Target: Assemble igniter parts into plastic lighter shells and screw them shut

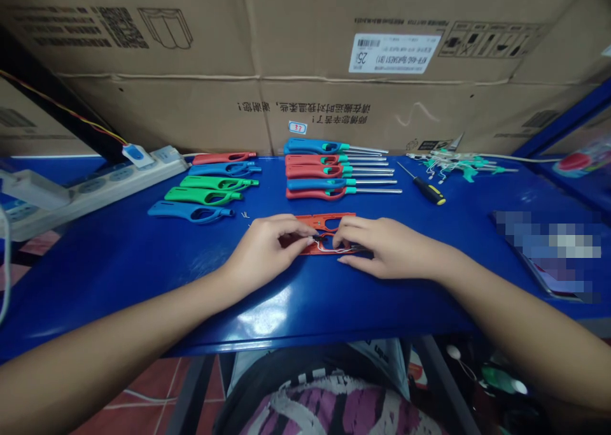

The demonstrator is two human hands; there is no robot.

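Observation:
Two orange lighter shell halves lie on the blue table before me; the far half (311, 220) is flat, with an oval opening. My left hand (277, 241) pinches a small black part (318, 237) between thumb and fingertips, over the near shell half (329, 252). Thin white wires (334, 250) run from this part towards the right along the near half. Around that half's right end, my right hand (382, 247) is closed, index finger at its upper edge and thumb by its lower edge. My right fingers partly cover a dark piece there.
Assembled lighters (317, 167) with metal tubes lie behind my hands. Coloured handle shells (205, 193) and a power strip (105, 186) are left. Rightward are a screwdriver (427, 188), a pile of wired teal parts (458, 163) and a blurred flat object (548, 250). Cardboard (191, 110) stands behind.

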